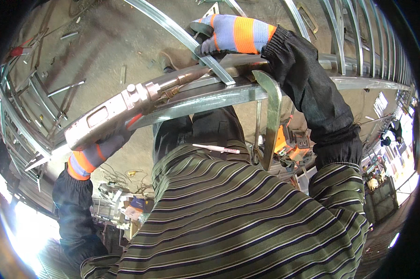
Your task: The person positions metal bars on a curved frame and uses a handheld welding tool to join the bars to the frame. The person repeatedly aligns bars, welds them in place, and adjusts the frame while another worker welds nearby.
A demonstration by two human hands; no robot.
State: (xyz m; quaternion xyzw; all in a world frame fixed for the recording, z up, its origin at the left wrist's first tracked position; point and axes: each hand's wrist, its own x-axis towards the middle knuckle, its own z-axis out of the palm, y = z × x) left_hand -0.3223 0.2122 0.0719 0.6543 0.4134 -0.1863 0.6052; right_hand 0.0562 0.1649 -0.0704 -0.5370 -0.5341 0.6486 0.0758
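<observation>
My left hand (pixel 100 151), in a purple and orange glove, is closed under a long shiny welding gun (pixel 98 116); the gun hides most of its fingers. Round knobs sit on the gun's body, and its narrow nozzle reaches toward the end of a curved metal tube (pixel 172 28). My right hand (pixel 228 35), gloved alike, grips that tube near its lower end, with thumb and fingers around it. The tube's end rests across a curved metal frame rail (pixel 210 102). A large green clamp (pixel 272 116) stands over the rail, right of the tube's end.
Several upright curved bars (pixel 354 32) rise from the rail at right. Metal frames (pixel 37 102) lie at left, with offcuts on the concrete floor. An orange machine (pixel 280 139) stands below right. A pale pen (pixel 217 148) lies against my striped shirt.
</observation>
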